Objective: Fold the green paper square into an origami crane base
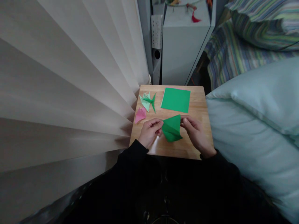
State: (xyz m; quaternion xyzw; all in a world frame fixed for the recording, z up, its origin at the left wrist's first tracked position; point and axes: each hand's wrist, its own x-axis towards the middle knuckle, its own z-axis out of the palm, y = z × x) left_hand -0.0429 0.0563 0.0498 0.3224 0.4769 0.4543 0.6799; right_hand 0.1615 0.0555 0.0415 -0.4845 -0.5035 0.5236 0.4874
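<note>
A half-folded green paper [172, 128] is held between both hands over the small wooden table [198, 109]. My left hand [149, 132] pinches its left corner and my right hand [196, 132] pinches its right upper edge. The paper forms a pointed, triangular shape with flaps. A flat stack of square green paper [176, 99] lies just beyond it on the table.
Finished folded pieces lie at the table's left: a dark green one [151, 101] on pale green ones [145, 102], and a pink one [140, 115]. Vertical blinds [70, 93] stand left, a pale pillow [254, 124] right, a grey cabinet [182, 46] behind.
</note>
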